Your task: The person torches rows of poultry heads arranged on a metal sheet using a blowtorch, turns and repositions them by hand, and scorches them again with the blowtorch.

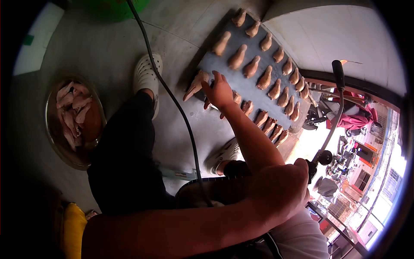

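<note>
My left hand is wrapped round the handle of a gas torch, at the right of the view. A small orange flame shows at the torch's dark nozzle, which points away from the meat. My left forearm crosses over my right arm. Fingers apart, my right hand hangs over the near left part of a grey metal tray. A poultry leg lies by its fingertips at the tray's corner; whether they touch I cannot tell. Rows of poultry legs cover the tray, with those along the near edge looking darker.
On the floor at left, an oval metal basin holds several pale poultry legs. A black hose runs across the floor between my white clogs. A green container stands at the top. A white wall rises behind the tray; a street with motorbikes lies at right.
</note>
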{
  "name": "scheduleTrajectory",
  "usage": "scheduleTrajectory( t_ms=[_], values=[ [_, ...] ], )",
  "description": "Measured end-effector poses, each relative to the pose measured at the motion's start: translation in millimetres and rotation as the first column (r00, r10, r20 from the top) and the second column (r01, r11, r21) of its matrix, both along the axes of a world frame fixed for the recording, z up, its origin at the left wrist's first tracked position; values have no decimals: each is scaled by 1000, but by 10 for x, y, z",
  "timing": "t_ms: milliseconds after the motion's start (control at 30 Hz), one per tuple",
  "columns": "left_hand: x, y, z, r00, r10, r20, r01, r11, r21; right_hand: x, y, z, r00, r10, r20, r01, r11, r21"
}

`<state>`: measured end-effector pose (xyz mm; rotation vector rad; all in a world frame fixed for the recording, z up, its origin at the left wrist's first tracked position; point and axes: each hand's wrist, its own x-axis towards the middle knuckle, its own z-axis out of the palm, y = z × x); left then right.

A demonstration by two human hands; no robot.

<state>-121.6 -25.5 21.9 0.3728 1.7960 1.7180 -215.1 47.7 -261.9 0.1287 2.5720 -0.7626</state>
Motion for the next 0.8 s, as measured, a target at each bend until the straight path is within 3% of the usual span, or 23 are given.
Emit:
scheduleTrajectory(
  t_ms=[100,167,200,233,267,367,433,467,500,533,633,800],
  values=[
    [6,95,0,998,-41,-39,36,992,-117,75,561,515,953,266,144,-260,964,-65],
    [-58,120,0,989,-151,5,149,975,-163,196,1152,550,865,469,181,-482,875,38],
    [-2,184,-50,996,-84,-30,78,982,-170,244,1466,560,875,433,218,-454,890,54],
    [21,221,-99,995,-91,46,97,980,-175,301,1775,571,879,404,254,-431,901,59],
    [97,257,-255,999,-53,-10,52,989,-137,352,2070,582,917,267,296,-302,950,77],
    [150,274,-382,996,31,86,-19,990,-141,605,2960,333,995,-89,40,77,966,246],
    [165,223,-431,997,1,73,16,972,-234,718,3464,201,918,-392,-56,389,866,314],
    [38,210,-227,971,-136,199,191,937,-292,771,3700,117,846,-517,-128,528,784,326],
    [37,273,-168,997,-73,34,80,936,-344,839,3930,44,755,-626,-195,651,682,333],
    [62,287,-195,999,-21,-46,3,932,-363,907,4136,-2,683,-683,-259,729,610,310],
    [12,206,-297,990,-123,-67,82,895,-439,1012,4777,-342,489,-775,-401,872,428,235],
    [-114,154,-498,958,-287,10,250,816,-521,986,5276,-713,524,-683,-509,847,480,228]
  ],
)
